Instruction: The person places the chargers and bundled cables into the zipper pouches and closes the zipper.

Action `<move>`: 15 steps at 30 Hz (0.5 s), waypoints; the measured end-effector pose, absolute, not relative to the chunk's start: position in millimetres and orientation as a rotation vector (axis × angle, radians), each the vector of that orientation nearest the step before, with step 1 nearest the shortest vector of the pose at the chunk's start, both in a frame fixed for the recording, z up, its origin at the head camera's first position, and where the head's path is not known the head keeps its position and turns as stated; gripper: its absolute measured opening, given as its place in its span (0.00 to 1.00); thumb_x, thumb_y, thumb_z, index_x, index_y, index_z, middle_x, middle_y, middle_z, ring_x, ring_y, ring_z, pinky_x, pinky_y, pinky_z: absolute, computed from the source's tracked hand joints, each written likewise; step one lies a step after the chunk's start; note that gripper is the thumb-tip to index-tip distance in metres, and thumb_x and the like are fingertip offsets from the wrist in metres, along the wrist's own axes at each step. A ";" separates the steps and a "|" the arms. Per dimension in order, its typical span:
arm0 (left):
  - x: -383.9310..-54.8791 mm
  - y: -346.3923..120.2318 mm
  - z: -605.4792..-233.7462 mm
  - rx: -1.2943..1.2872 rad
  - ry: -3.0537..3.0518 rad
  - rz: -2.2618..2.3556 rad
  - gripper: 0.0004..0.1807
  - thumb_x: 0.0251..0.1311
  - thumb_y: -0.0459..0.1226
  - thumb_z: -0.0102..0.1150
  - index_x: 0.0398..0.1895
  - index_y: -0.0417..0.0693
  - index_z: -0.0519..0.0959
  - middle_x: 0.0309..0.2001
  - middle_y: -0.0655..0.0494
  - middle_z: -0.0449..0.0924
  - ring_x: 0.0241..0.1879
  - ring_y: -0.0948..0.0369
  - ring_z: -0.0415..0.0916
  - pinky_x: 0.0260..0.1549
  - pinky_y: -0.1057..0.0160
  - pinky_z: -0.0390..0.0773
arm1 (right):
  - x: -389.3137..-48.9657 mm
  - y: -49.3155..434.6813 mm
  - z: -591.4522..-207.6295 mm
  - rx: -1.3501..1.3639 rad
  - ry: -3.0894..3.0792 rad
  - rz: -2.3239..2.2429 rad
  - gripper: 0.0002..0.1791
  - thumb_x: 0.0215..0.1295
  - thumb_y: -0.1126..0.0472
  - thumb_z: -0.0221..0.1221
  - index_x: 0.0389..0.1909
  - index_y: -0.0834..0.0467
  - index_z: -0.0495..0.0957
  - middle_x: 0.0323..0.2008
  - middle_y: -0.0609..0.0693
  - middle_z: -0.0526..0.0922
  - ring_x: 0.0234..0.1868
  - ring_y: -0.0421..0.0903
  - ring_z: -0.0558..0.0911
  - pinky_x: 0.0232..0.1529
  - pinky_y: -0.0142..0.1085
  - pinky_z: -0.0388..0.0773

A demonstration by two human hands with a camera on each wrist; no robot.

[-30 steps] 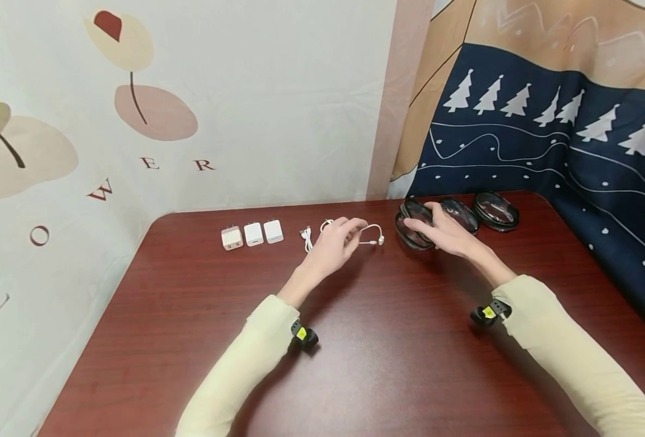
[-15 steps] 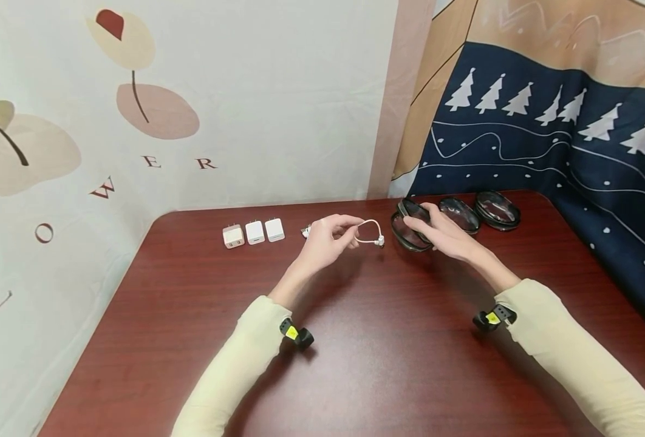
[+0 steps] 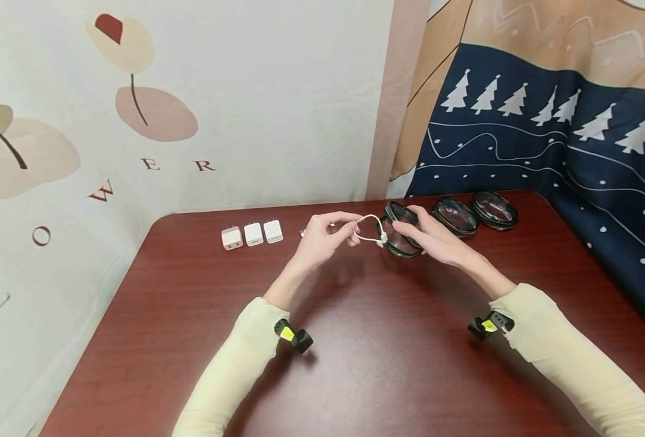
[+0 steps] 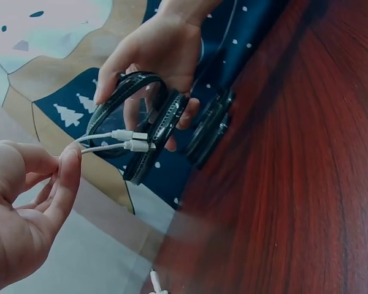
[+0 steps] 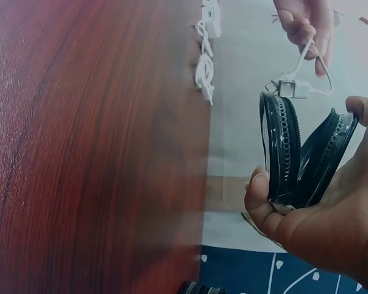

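Left hand (image 3: 325, 237) grip pinching white cable (image 4: 104, 147), plugs (image 4: 135, 145) near mouth of black case (image 5: 285, 147); right hand (image 3: 437, 240) grip curled round case. Three chargers (image 3: 254, 234) on bench (image 3: 388, 340).

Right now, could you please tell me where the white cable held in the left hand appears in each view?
Head: the white cable loops just right of center.
Left wrist: the white cable is left of center, plugs pointing right.
Right wrist: the white cable is at upper right.
Shared landmark: the open black case in the right hand.
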State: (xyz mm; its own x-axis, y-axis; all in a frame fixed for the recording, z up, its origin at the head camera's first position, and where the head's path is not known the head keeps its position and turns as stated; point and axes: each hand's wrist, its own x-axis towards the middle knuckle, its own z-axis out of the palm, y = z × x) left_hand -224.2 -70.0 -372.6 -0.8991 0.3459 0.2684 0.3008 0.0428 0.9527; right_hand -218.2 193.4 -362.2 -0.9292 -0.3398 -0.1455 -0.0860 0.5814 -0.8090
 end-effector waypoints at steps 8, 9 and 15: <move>-224.9 -74.6 -368.5 0.604 2.107 2.130 0.14 0.68 0.26 0.58 0.53 0.25 0.79 0.31 0.51 0.83 0.27 0.65 0.82 0.29 0.68 0.79 | -214.6 187.5 -361.1 -0.373 2.550 -1.304 0.43 0.75 0.38 0.50 0.77 0.60 0.48 0.65 0.65 0.68 0.57 0.57 0.74 0.46 0.44 0.78; -225.0 -74.6 -368.4 0.605 2.104 2.130 0.14 0.68 0.26 0.58 0.53 0.25 0.79 0.30 0.52 0.83 0.26 0.65 0.82 0.29 0.69 0.79 | -214.1 186.8 -361.0 -0.378 2.555 -1.307 0.43 0.75 0.39 0.50 0.77 0.60 0.48 0.66 0.64 0.67 0.57 0.57 0.74 0.45 0.43 0.78; -224.7 -72.8 -368.6 0.616 2.097 2.122 0.13 0.67 0.25 0.58 0.51 0.24 0.80 0.32 0.44 0.83 0.26 0.65 0.82 0.31 0.67 0.81 | -210.5 181.1 -358.4 -0.402 2.575 -1.298 0.42 0.74 0.39 0.50 0.77 0.60 0.50 0.65 0.64 0.67 0.56 0.57 0.75 0.42 0.42 0.79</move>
